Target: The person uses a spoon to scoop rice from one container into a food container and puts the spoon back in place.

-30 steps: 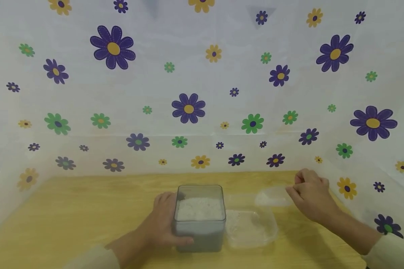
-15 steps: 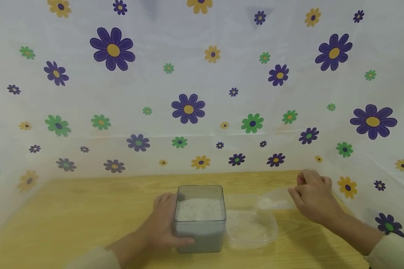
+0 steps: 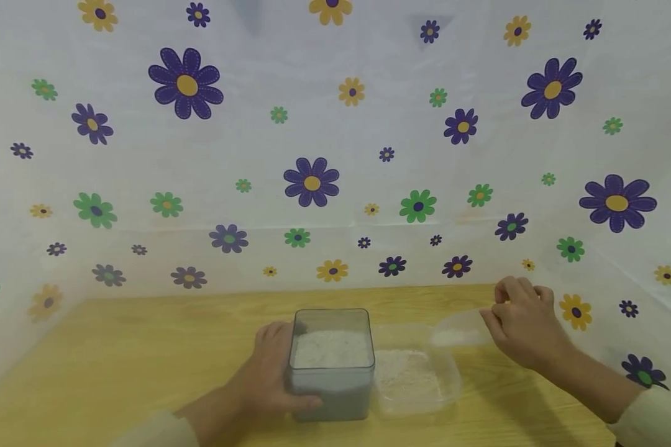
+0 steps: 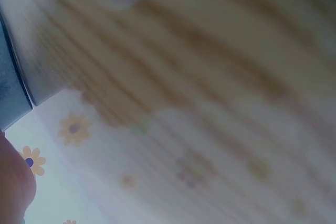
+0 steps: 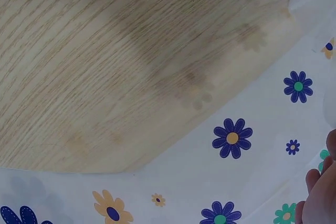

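Bin, grey and square, sits upright on the table at 6 o'clock in the head view, its top uncovered and white grains showing well below the rim. The left hand is at the bin's 9 o'clock, spread to fit it, thumb across the front and fingers curled round the side, most likely to steady it. At the bin's 3 o'clock, just beside it, sits the clear tub, with grains inside; so near a spot presumably keeps both vessels within easy reach. The right hand, at 4 o'clock of the view, has its fingers folded in and its thumb and finger closed on the near end of a faint, clear scoop. That scoop points to 9 o'clock, its far end close to the tub and bearing some grains, so the end grip probably keeps the fingers out of the load

In the left wrist view, the bin's edge shows near 9 o'clock and a bit of the hand at 8; its grip cannot be told there

In the right wrist view, fingertips peek in at 4 o'clock; a clear piece lies at 2, too cut off to identify
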{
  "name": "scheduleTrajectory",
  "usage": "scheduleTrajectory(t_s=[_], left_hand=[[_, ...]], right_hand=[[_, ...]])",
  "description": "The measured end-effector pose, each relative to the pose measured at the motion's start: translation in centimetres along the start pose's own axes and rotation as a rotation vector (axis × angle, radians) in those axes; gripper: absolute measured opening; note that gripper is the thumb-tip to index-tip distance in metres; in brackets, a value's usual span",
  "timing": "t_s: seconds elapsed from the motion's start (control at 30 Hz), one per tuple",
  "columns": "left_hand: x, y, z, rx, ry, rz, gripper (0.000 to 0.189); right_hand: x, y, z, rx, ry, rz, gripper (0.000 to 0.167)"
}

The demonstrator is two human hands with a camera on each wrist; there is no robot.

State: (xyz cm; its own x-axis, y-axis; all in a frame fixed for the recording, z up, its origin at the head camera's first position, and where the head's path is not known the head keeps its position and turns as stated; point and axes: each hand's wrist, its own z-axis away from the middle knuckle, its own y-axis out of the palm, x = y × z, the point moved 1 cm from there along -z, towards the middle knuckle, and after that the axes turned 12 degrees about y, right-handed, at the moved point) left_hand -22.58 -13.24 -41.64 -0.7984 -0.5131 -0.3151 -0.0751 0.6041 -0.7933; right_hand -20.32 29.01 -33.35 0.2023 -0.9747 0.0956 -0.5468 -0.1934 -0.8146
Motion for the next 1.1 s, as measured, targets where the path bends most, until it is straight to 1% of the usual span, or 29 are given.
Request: scheduleTrajectory(t_s=[0.17, 0.3, 0.47, 0.63, 0.73, 0.83, 0.93, 1.1], left_hand=[[-0.1, 0.0, -0.1, 0.006, -0.010, 0.004, 0.107], [-0.3, -0.1, 0.0, 0.009, -0.026, 0.011, 0.108], [-0.3, 0.1, -0.2, 0.009, -0.023, 0.014, 0.107], [-0.3, 0.1, -0.4, -0.005, 0.006, 0.016, 0.108], [-0.3, 0.0, -0.3, -0.011, 0.028, 0.010, 0.108], [-0.3, -0.2, -0.2, -0.013, 0.043, -0.001, 0.107], [-0.4, -0.3, -0.1, -0.013, 0.048, -0.009, 0.107], [-0.4, -0.3, 0.0, 0.001, 0.020, 0.010, 0.107]], right_hand=[[0.3, -0.2, -0.1, 0.014, 0.003, 0.022, 0.038], [0.6, -0.2, -0.1, 0.009, -0.026, 0.044, 0.038], [0.6, -0.4, -0.2, -0.057, -0.081, 0.070, 0.035], [0.7, -0.6, -0.7, -0.115, -0.142, 0.071, 0.034], [0.9, -0.6, -0.8, -0.141, -0.187, 0.059, 0.034], [1.1, -0.5, -0.9, -0.164, -0.214, 0.056, 0.038], [1.4, -0.5, -1.0, -0.176, -0.210, 0.044, 0.040], [2.8, -0.8, -1.6, -0.201, -0.156, -0.024, 0.036]])
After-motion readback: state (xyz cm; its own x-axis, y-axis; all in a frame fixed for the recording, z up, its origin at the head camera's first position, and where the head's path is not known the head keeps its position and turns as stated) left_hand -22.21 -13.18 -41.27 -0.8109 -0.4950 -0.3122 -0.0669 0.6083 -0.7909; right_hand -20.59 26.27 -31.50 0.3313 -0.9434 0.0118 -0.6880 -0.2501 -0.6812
